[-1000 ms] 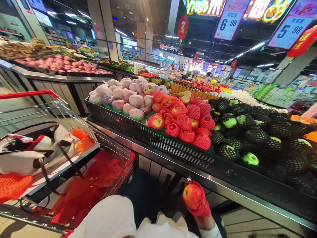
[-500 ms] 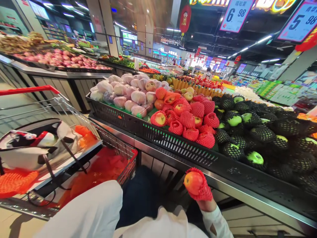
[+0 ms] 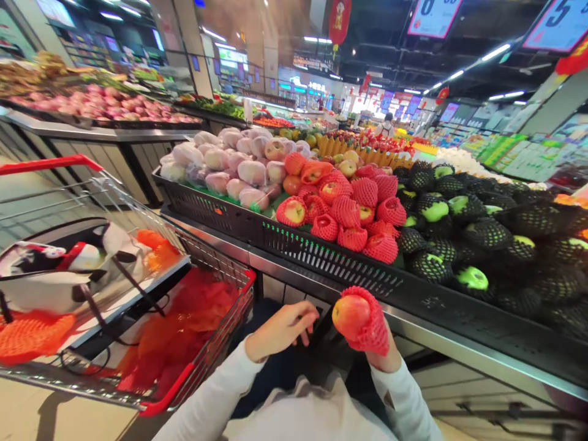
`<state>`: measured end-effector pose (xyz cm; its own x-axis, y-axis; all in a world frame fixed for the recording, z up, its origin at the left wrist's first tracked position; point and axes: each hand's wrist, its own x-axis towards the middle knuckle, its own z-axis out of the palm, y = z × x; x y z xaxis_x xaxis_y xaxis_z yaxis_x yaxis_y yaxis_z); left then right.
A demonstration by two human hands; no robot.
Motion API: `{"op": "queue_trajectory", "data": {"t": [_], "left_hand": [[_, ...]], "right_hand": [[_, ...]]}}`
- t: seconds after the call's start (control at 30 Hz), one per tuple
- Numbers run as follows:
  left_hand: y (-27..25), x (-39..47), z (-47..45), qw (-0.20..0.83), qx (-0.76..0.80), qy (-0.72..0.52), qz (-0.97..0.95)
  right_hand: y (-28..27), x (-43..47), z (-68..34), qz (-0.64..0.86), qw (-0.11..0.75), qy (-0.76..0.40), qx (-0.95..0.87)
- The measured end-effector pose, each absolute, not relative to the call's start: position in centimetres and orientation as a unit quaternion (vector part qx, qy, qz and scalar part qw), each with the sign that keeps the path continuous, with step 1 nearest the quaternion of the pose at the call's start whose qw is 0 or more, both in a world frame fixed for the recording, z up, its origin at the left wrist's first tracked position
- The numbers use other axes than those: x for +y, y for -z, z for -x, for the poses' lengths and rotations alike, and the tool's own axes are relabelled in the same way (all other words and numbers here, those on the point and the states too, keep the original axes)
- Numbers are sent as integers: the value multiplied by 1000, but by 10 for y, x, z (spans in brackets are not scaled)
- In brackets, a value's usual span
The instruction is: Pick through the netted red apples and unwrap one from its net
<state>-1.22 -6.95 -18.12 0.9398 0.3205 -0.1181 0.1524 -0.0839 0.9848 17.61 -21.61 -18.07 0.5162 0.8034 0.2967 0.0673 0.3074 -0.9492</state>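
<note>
My right hand (image 3: 389, 354) is closed around a red-yellow apple (image 3: 351, 316), which sits partly inside a red foam net (image 3: 377, 334). The apple's bare end points left, and most of my right fingers are hidden behind it. Just to the left, my left hand (image 3: 290, 326) hangs in the air, loosely bent with fingers apart and nothing in it. A small gap separates it from the apple. Beyond both hands, a black crate (image 3: 294, 245) bears more apples in red nets (image 3: 346, 211).
Wrapped pale fruit (image 3: 252, 173) lies left in the crate, green fruit in black nets (image 3: 434, 211) right. A metal ledge (image 3: 422, 331) runs along the stand's front. At my left stands a shopping cart (image 3: 169, 392) with a bag (image 3: 46, 288) and red net material (image 3: 184, 324).
My left hand has come into view and moved close to the apple. My right hand has raised the apple slightly and shifted it left.
</note>
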Motion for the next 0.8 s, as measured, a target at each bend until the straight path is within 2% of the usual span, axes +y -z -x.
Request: {"op": "queue_trajectory", "data": {"t": [0.07, 0.13, 0.2, 0.37, 0.6, 0.7, 0.8], "left_hand": [[192, -82, -1, 719, 177, -89, -667], [199, -97, -10, 793, 127, -82, -591], [200, -111, -13, 823, 95, -88, -553], [204, -139, -11, 819, 149, -137, -537], [260, -185, -8, 845, 180, -145, -483], [277, -197, -1, 856, 153, -115, -480], [286, -198, 7, 834, 146, -91, -525]], "right_hand": [[178, -223, -169, 549, 678, -233, -430], [177, -230, -161, 550, 672, -198, -455], [177, -237, -154, 557, 651, -182, -483], [190, -256, -143, 625, 562, -106, -531], [233, -300, -126, 703, 413, 81, -573], [251, -319, -118, 723, 360, 92, -583], [268, -331, -111, 726, 343, 94, -589]]}}
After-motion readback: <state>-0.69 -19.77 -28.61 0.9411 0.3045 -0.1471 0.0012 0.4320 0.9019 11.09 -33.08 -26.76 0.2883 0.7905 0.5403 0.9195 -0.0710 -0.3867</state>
